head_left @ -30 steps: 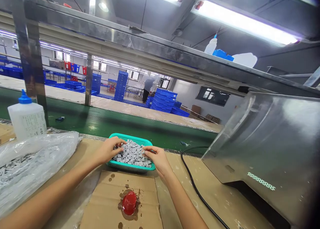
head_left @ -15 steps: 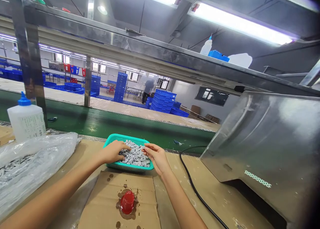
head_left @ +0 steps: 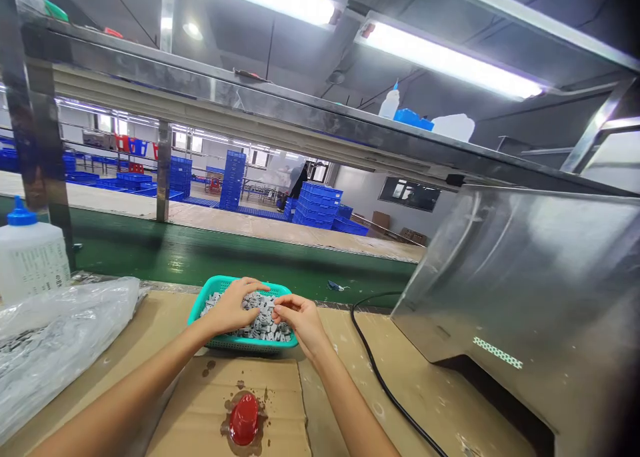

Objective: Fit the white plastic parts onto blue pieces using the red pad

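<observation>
A teal plastic basket (head_left: 200, 298) full of small grey pieces (head_left: 266, 325) sits on the cardboard-covered bench. Over its left half is my left hand (head_left: 234, 308), thumb and fingers spread apart around a gap above the pieces. My right hand (head_left: 299, 318) is at the basket's right side, thumb and fingertips pinched together over the pieces. Whatever is between those tips is too small to make out. Closer to me, a glossy red cup-like thing (head_left: 244, 420) rests on a flat cardboard sheet (head_left: 200, 404), with dark wet stains around it.
To the left are a clear plastic bag (head_left: 75, 337) and a white bottle with a blue cap (head_left: 33, 254). A black cable (head_left: 373, 364) runs beside a metal housing (head_left: 525, 277) on the right. Behind the basket lies a green belt (head_left: 200, 254), under a metal shelf (head_left: 300, 104).
The view has shifted slightly. My left hand has lifted from the pieces, its thumb and fingers wider apart. My right hand stays pinched and has come a little closer to the left.
</observation>
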The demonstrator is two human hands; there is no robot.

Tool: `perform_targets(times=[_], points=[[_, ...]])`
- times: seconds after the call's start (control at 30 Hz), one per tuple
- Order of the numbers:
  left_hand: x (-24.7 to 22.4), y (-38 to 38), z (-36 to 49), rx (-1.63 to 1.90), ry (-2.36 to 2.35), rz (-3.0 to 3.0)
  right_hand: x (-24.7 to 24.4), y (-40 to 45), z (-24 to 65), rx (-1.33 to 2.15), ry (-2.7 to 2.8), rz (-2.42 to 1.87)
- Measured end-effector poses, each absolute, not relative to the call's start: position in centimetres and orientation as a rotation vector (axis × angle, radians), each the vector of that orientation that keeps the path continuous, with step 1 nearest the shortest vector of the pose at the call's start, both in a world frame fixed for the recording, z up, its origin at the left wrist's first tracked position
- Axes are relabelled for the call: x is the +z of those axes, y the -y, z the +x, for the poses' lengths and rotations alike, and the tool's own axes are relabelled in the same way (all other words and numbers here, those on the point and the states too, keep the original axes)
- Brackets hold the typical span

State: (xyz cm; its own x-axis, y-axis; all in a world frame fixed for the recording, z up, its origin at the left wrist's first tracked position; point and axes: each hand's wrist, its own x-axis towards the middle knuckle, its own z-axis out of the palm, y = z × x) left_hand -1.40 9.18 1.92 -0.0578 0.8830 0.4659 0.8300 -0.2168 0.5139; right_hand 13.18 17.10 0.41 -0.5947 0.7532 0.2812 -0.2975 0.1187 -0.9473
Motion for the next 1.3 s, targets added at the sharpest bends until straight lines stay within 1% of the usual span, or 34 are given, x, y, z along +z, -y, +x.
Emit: perform_targets(times=[0.13, 0.33, 0.6, 0.73, 0.9, 1.07, 1.3], points=[[2.2, -9.0, -1.2, 1.17, -1.717, 2.08, 0.4, -16.8, 12.8, 1.531, 1.648, -0.492], [1.7, -9.5, -1.6, 1.209, -1.667, 1.985, -0.3, -16.7, 12.4, 1.357, 1.726, -0.508], [1.9, -9.3, -1.7, 1.18, -1.742, 2.002, -0.2, -15.4, 12.5, 0.829, 1.886, -0.455], [2.0, -9.2, -1.6, 1.156, -1.737, 2.038, 0.0, -15.2, 12.5, 0.684, 1.949, -0.445], [2.1, -9.1, -1.5, 1.122, -1.758, 2.064, -0.1, -15.5, 12.8, 0.632, 2.022, -0.425], [2.2, -8.9, -1.2, 1.081, -1.775, 2.082, -0.5, -16.1, 12.9, 0.683, 2.024, -0.45], [1.9, -9.5, -1.3, 1.254, -1.919, 1.992, -1.0, -16.9, 12.6, 0.878, 1.925, -0.541]])
